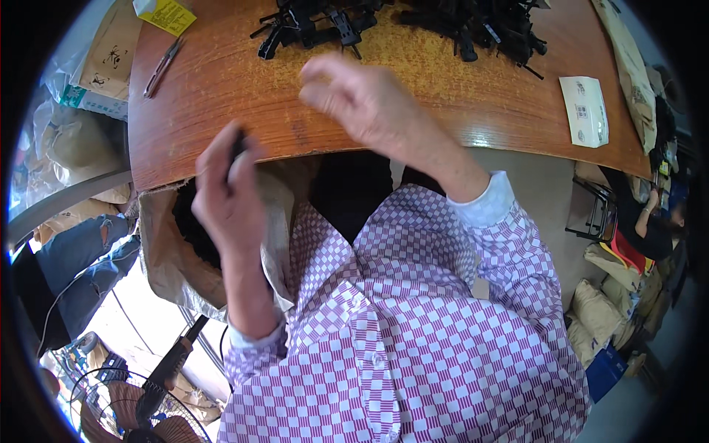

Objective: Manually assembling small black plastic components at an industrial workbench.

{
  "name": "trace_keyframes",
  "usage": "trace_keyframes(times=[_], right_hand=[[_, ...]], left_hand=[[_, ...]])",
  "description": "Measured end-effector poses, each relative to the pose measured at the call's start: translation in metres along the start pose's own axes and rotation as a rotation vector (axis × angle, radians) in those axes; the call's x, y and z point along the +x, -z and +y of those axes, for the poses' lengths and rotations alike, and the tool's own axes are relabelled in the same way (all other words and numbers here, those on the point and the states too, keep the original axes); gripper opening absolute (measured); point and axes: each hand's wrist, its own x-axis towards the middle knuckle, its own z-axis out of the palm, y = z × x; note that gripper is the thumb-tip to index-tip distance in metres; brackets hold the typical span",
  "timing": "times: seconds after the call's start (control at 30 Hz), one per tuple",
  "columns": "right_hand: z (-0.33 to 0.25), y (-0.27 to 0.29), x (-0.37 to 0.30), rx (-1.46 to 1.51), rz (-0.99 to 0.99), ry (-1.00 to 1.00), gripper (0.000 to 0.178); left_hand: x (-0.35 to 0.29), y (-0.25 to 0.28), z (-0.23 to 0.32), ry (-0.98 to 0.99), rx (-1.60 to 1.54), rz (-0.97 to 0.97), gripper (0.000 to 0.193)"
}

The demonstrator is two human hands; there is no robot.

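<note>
My left hand (227, 203) is raised over the open mouth of a pale woven sack (164, 262), close to the table's front edge. Between its fingers is a small black part (238, 145), blurred by motion, so its exact shape cannot be read. Dark pieces (193, 225) show inside the sack below. Over the front of the wooden table, my right hand (373, 107) reaches to the left with its fingers apart and nothing visible in them. Beyond it lie two heaps of black plastic parts, one at the middle (341, 28) and one farther right (473, 35).
On the brown table (251, 88) lie a pen-like tool (162, 68), a yellow label (171, 16) and a white packet (584, 111). Cardboard (111, 55) stands at the left. A fan (136, 410) is at lower left. Another person (650, 221) sits at far right near stuffed sacks (597, 310).
</note>
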Motion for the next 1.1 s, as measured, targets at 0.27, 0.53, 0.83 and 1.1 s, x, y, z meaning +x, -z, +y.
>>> trace_keyframes(times=[0.27,0.53,0.83,1.1], right_hand=[[0.032,0.035,0.029,-0.716,0.303,0.02,0.029],[0.051,0.04,0.015,-0.739,0.445,0.047,0.022],[0.051,0.068,-0.032,-0.649,0.282,0.508,0.029],[0.055,0.073,-0.063,-0.666,0.113,0.688,0.03]], left_hand=[[-0.012,0.094,-0.029,-0.081,0.929,-0.138,0.031],[0.036,0.008,0.01,-0.033,0.257,-0.25,0.026],[0.098,-0.081,0.051,-0.002,-0.138,-0.8,0.042],[0.078,-0.094,0.042,0.325,-0.221,-1.311,0.05]])
